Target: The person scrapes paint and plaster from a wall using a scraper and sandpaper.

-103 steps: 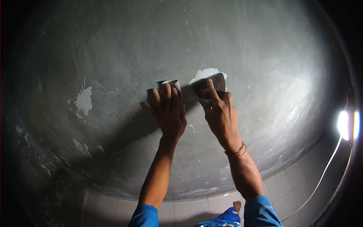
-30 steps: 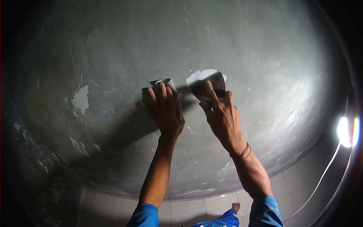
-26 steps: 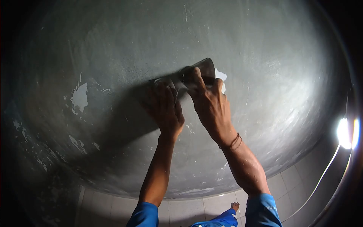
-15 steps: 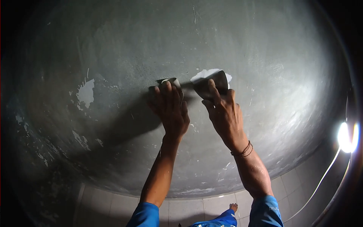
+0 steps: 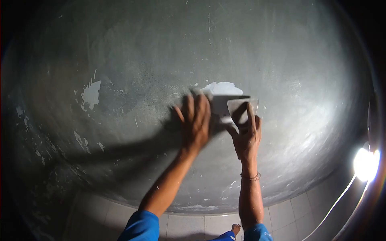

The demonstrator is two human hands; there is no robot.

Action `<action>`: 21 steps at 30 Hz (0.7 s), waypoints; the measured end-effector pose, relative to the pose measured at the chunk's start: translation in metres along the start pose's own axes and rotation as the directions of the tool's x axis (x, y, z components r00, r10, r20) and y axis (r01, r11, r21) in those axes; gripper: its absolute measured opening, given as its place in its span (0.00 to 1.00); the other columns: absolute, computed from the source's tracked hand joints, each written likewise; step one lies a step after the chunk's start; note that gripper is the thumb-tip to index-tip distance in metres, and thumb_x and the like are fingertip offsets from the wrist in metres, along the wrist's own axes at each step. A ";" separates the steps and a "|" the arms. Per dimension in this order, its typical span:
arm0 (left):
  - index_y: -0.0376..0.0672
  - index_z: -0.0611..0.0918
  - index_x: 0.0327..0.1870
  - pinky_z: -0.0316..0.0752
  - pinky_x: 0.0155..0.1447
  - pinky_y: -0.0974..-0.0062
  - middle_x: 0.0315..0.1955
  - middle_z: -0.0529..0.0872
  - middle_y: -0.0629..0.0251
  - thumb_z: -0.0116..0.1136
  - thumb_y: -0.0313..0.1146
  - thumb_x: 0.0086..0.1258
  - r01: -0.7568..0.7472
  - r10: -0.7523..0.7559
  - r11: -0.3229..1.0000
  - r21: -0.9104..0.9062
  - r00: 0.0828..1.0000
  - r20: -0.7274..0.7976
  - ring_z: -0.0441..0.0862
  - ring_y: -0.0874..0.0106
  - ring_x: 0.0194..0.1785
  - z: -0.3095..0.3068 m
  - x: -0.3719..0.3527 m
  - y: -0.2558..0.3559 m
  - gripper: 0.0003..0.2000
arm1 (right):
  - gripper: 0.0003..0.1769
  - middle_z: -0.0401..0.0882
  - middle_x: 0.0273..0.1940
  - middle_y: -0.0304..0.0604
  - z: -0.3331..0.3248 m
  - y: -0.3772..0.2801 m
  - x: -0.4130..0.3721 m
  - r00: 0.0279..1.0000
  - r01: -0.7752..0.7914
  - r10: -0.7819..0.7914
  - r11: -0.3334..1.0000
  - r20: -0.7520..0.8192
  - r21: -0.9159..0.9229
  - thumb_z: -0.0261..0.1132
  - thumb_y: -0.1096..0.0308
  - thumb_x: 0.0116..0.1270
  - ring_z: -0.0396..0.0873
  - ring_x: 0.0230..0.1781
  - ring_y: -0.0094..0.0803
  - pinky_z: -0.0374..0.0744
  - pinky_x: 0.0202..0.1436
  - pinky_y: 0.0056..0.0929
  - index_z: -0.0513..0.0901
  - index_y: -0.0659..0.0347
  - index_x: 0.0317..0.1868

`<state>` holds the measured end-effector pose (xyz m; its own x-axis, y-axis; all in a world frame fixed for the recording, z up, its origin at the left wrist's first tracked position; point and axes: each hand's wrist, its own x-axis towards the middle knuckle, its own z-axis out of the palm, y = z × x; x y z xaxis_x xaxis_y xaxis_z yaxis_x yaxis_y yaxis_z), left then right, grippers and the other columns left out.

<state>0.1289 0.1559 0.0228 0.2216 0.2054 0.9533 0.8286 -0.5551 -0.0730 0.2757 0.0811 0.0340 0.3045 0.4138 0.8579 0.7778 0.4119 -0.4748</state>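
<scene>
My right hand (image 5: pixel 247 136) grips a thin, flexible putty scraper (image 5: pixel 234 107), its forefinger stretched along the blade, which stands tilted at the wall. Just to the left, my left hand (image 5: pixel 196 124) has its fingers spread toward the wall, with a second thin scraper (image 5: pixel 208 94) mostly hidden beneath them. Motion blurs those fingertips. Fresh white putty (image 5: pixel 223 87) forms a patch on the dark grey wall (image 5: pixel 161 48), directly above and between both hands. Some of its lower edge lies behind the right scraper and its shadow.
A bare pale patch (image 5: pixel 91 95) marks the wall at left, with smaller flakes below. A bright lamp (image 5: pixel 366 164) hangs at the right edge, its white cable (image 5: pixel 333 209) running down. Pale floor tiles (image 5: pixel 185 225) and a bare foot (image 5: pixel 236 229) show at the bottom.
The right hand has come down off the putty patch and turned its scraper, uncovering more white. My left hand has shifted right toward the patch, and the view has moved slightly.
</scene>
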 end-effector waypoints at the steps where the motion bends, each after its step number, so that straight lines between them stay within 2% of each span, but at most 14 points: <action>1: 0.37 0.71 0.63 0.28 0.67 0.31 0.71 0.57 0.56 0.55 0.37 0.65 -0.047 0.047 0.999 -0.001 0.996 0.070 0.47 0.50 0.74 0.019 -0.028 0.004 0.25 | 0.49 0.71 0.46 0.51 0.000 0.002 -0.006 0.999 -0.048 0.048 0.999 -0.003 0.021 0.79 0.72 0.41 0.74 0.45 0.46 0.78 0.45 0.37 0.66 0.50 0.67; 3: 0.39 0.73 0.62 0.23 0.66 0.30 0.68 0.64 0.59 0.56 0.35 0.64 -0.156 0.161 0.984 0.086 0.986 -0.049 0.50 0.52 0.74 0.010 -0.023 -0.011 0.24 | 0.46 0.69 0.51 0.54 0.000 0.007 -0.020 0.997 -0.007 0.008 1.000 -0.075 0.019 0.77 0.74 0.43 0.73 0.49 0.49 0.78 0.47 0.39 0.68 0.50 0.66; 4: 0.41 0.73 0.62 0.22 0.66 0.31 0.66 0.69 0.63 0.56 0.35 0.65 -0.065 0.062 0.996 -0.060 0.997 -0.040 0.52 0.53 0.74 -0.006 -0.002 -0.010 0.23 | 0.43 0.67 0.55 0.56 0.001 0.010 -0.026 0.992 0.016 -0.023 0.998 -0.123 -0.061 0.75 0.77 0.45 0.73 0.52 0.50 0.79 0.49 0.40 0.70 0.50 0.65; 7: 0.39 0.68 0.65 0.27 0.68 0.34 0.68 0.64 0.60 0.56 0.32 0.64 0.004 0.014 0.994 0.105 0.985 -0.174 0.49 0.52 0.74 -0.037 0.085 -0.026 0.27 | 0.40 0.63 0.61 0.60 0.003 0.012 -0.021 0.989 0.051 -0.061 0.996 -0.136 -0.075 0.72 0.77 0.48 0.71 0.58 0.53 0.80 0.51 0.39 0.70 0.50 0.65; 9: 0.35 0.65 0.66 0.30 0.69 0.35 0.69 0.60 0.54 0.55 0.32 0.64 0.137 -0.129 0.990 0.024 0.969 -0.210 0.48 0.47 0.74 -0.027 0.075 -0.012 0.28 | 0.39 0.63 0.62 0.60 0.006 0.016 -0.020 0.987 0.054 -0.061 0.997 -0.152 -0.047 0.71 0.78 0.49 0.71 0.59 0.53 0.80 0.51 0.39 0.71 0.51 0.65; 11: 0.30 0.68 0.63 0.34 0.69 0.34 0.69 0.58 0.48 0.55 0.36 0.65 0.094 -0.094 0.995 0.021 0.995 -0.033 0.47 0.42 0.73 0.000 0.002 0.014 0.27 | 0.39 0.62 0.63 0.60 0.008 0.018 -0.027 0.987 0.039 -0.042 0.999 -0.153 -0.021 0.70 0.78 0.50 0.70 0.60 0.53 0.80 0.50 0.39 0.71 0.51 0.65; 12: 0.33 0.73 0.60 0.35 0.68 0.33 0.69 0.60 0.51 0.56 0.36 0.64 -0.009 0.016 0.994 0.107 0.997 -0.070 0.49 0.43 0.73 0.027 -0.041 0.016 0.24 | 0.38 0.61 0.64 0.60 0.012 0.016 -0.030 0.988 0.030 -0.030 1.000 -0.149 -0.004 0.69 0.79 0.50 0.71 0.59 0.52 0.80 0.49 0.38 0.71 0.51 0.65; 13: 0.37 0.76 0.58 0.31 0.68 0.32 0.67 0.64 0.54 0.55 0.35 0.64 -0.031 0.032 0.999 0.045 0.999 -0.036 0.53 0.46 0.72 0.037 -0.066 0.009 0.21 | 0.38 0.61 0.64 0.60 0.015 0.014 -0.037 0.990 0.009 -0.008 1.000 -0.143 0.009 0.68 0.79 0.51 0.72 0.58 0.51 0.81 0.48 0.37 0.71 0.51 0.65; 14: 0.39 0.76 0.58 0.30 0.67 0.32 0.66 0.66 0.56 0.54 0.34 0.65 -0.059 0.059 0.997 0.044 0.998 0.002 0.54 0.48 0.72 0.023 -0.059 -0.006 0.20 | 0.39 0.60 0.65 0.59 0.021 0.019 -0.038 0.977 0.137 -0.153 0.984 -0.148 -0.111 0.68 0.80 0.50 0.74 0.57 0.49 0.82 0.46 0.35 0.70 0.51 0.65; 15: 0.41 0.77 0.58 0.28 0.67 0.31 0.66 0.68 0.58 0.52 0.33 0.66 -0.074 0.073 0.996 0.043 0.997 0.035 0.54 0.50 0.72 0.006 -0.039 -0.017 0.19 | 0.40 0.59 0.66 0.59 0.018 0.007 -0.039 1.000 0.020 -0.019 0.997 -0.018 0.078 0.69 0.81 0.49 0.74 0.57 0.51 0.82 0.46 0.35 0.70 0.50 0.65; 16: 0.39 0.76 0.58 0.26 0.67 0.32 0.66 0.68 0.59 0.51 0.30 0.66 -0.024 0.026 0.998 0.065 0.999 -0.032 0.54 0.53 0.73 -0.009 -0.008 -0.021 0.19 | 0.40 0.58 0.66 0.60 0.016 0.005 -0.038 0.998 0.060 -0.058 0.996 -0.033 0.062 0.69 0.80 0.49 0.72 0.59 0.52 0.81 0.48 0.36 0.69 0.50 0.66; 17: 0.35 0.74 0.60 0.27 0.68 0.33 0.67 0.66 0.58 0.51 0.29 0.66 0.040 -0.035 0.998 0.056 0.996 -0.082 0.53 0.51 0.73 -0.030 0.028 -0.024 0.20 | 0.40 0.58 0.66 0.60 0.017 0.004 -0.034 0.993 0.108 -0.105 0.993 -0.053 0.050 0.69 0.80 0.49 0.71 0.60 0.53 0.81 0.49 0.37 0.69 0.51 0.66; 19: 0.33 0.72 0.61 0.27 0.68 0.34 0.67 0.64 0.54 0.52 0.29 0.65 0.158 -0.160 0.987 -0.030 0.953 -0.259 0.51 0.48 0.73 -0.031 0.069 -0.018 0.22 | 0.41 0.58 0.66 0.60 0.017 0.015 -0.034 0.995 0.055 -0.051 0.998 -0.090 0.032 0.70 0.79 0.49 0.68 0.62 0.54 0.79 0.52 0.38 0.69 0.51 0.66; 21: 0.38 0.71 0.63 0.35 0.69 0.35 0.68 0.64 0.58 0.54 0.33 0.66 0.152 -0.153 0.988 -0.022 0.970 -0.188 0.53 0.49 0.73 -0.004 0.035 0.006 0.23 | 0.42 0.59 0.65 0.61 0.015 0.021 -0.037 0.993 -0.030 0.028 1.000 -0.118 -0.010 0.72 0.78 0.47 0.66 0.64 0.54 0.76 0.57 0.39 0.69 0.54 0.65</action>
<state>0.1393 0.1566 0.0574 -0.0085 0.1328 0.9911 0.8410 -0.5352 0.0789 0.2725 0.0868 -0.0112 0.3891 0.3266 0.8614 0.7741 0.3910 -0.4979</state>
